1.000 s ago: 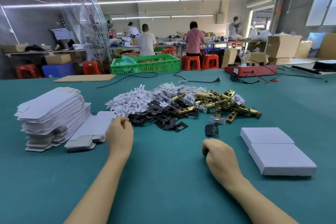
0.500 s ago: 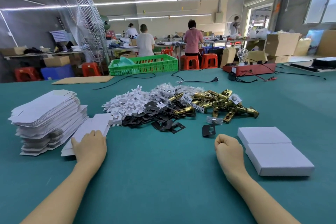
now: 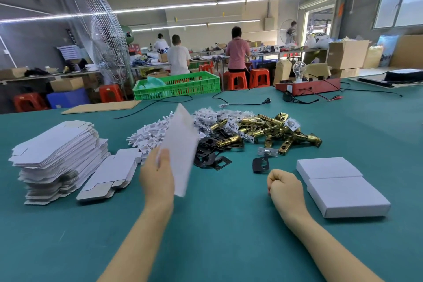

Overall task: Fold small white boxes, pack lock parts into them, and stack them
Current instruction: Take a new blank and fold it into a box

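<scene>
Green felt table carries everything; a stack of flat box blanks lies left of the left hand, which pinches one flat blank raised off the felt; lock parts lie heaped beyond both hands; the right hand rests fisted, holding nothing; two folded white boxes sit just right of it.

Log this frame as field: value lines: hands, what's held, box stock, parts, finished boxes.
left hand: grips a flat box blank, lifted and tilted above the table
right hand: fisted, empty, on the table
blank stock: tall stack far left, short stack beside it
parts: white pieces, black plates, brass latches in one heap
closed boxes: two, side by side, right
</scene>
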The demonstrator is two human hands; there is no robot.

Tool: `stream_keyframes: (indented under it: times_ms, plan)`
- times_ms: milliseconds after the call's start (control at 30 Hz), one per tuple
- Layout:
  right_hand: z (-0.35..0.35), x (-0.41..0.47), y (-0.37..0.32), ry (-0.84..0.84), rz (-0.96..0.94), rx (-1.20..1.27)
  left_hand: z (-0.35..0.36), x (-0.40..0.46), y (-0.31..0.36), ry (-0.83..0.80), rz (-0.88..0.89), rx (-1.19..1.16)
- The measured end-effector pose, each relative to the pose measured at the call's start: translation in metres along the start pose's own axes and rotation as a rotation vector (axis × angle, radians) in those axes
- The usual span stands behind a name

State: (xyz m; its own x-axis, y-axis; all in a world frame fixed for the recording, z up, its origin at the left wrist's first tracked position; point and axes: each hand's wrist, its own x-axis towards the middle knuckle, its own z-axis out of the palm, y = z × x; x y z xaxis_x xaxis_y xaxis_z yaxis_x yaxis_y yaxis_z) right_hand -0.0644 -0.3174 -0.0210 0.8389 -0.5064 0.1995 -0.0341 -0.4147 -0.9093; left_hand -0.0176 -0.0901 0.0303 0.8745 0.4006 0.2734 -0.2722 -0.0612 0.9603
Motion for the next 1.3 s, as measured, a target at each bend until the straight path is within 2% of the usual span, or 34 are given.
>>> stream_keyframes:
  times_ms: [67,100,300,433,567,667,767,800,933,1000,1067,1167,1300]
  plan:
    - [-0.001,0.0,0.0,-0.013,0.017,0.026,0.015,-0.013,-0.002,-0.144,-0.421,-0.407]
    - [-0.001,0.0,0.0,-0.018,0.022,0.044,0.018,-0.018,-0.006,-0.21,-0.544,-0.51]
    - [0.0,-0.001,0.0,-0.007,0.036,0.101,0.014,-0.031,-0.026,-0.405,-0.683,-0.722]
    - [0.003,-0.007,-0.005,0.023,-0.042,0.025,0.014,-0.029,-0.027,-0.466,-0.64,-0.668]
    - [0.009,-0.023,-0.014,0.122,-0.372,-0.251,0.02,-0.033,-0.029,-0.462,-0.572,-0.548]
    - [0.017,-0.028,-0.017,0.019,-0.551,-0.417,0.022,-0.035,-0.029,-0.442,-0.545,-0.438]
    - [0.02,-0.023,-0.018,-0.083,-0.601,-0.484,0.022,-0.036,-0.027,-0.37,-0.454,-0.37]
    - [0.021,-0.02,-0.017,-0.074,-0.576,-0.463,0.022,-0.037,-0.026,-0.35,-0.422,-0.357]
    - [0.017,-0.011,-0.017,0.144,-0.365,-0.238,0.017,-0.04,-0.022,-0.38,-0.366,-0.33]
    - [0.013,-0.008,-0.016,0.177,-0.309,-0.163,0.016,-0.045,-0.022,-0.397,-0.34,-0.297]
    - [0.008,-0.008,-0.017,0.241,-0.343,-0.116,0.015,-0.048,-0.023,-0.39,-0.293,-0.273]
    - [0.0,-0.011,-0.022,0.304,-0.53,-0.082,0.016,-0.047,-0.022,-0.373,-0.185,-0.208]
    - [-0.006,-0.014,-0.033,0.36,-0.63,-0.048,0.015,-0.044,-0.019,-0.294,0.044,-0.081]
